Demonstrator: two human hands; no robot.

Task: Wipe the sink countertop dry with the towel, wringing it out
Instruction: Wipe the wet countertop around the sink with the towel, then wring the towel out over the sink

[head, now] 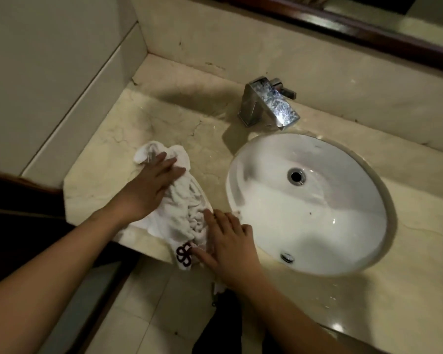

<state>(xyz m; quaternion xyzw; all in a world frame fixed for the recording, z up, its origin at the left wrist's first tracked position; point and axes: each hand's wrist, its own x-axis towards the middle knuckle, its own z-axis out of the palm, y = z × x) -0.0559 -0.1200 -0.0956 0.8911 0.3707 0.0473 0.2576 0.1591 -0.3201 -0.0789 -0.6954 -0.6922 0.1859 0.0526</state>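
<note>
At the far left of the frame a pale tiled wall [49, 80] meets the beige marble countertop [128, 129], whose corner is cut off at an angle at left centre. Just right of that corner lies the white towel [182, 208], crumpled in a long bunch that runs from the centre left down to the counter's front edge, where a corner bearing a dark red embroidered mark [184, 254] hangs over. The left hand [149, 187] lies flat on the towel's upper part, fingers straight and together, pressing it to the marble without gripping. Lower and further right, the right hand [228, 241] rests on the towel's lower end, fingers spread and nearly straight, also pressing rather than clasping. Right of the hands sits the oval white sink basin [343, 226], with its drain [296, 176] near the middle. Above the basin, at upper centre, stands a chrome faucet [269, 103].
</note>
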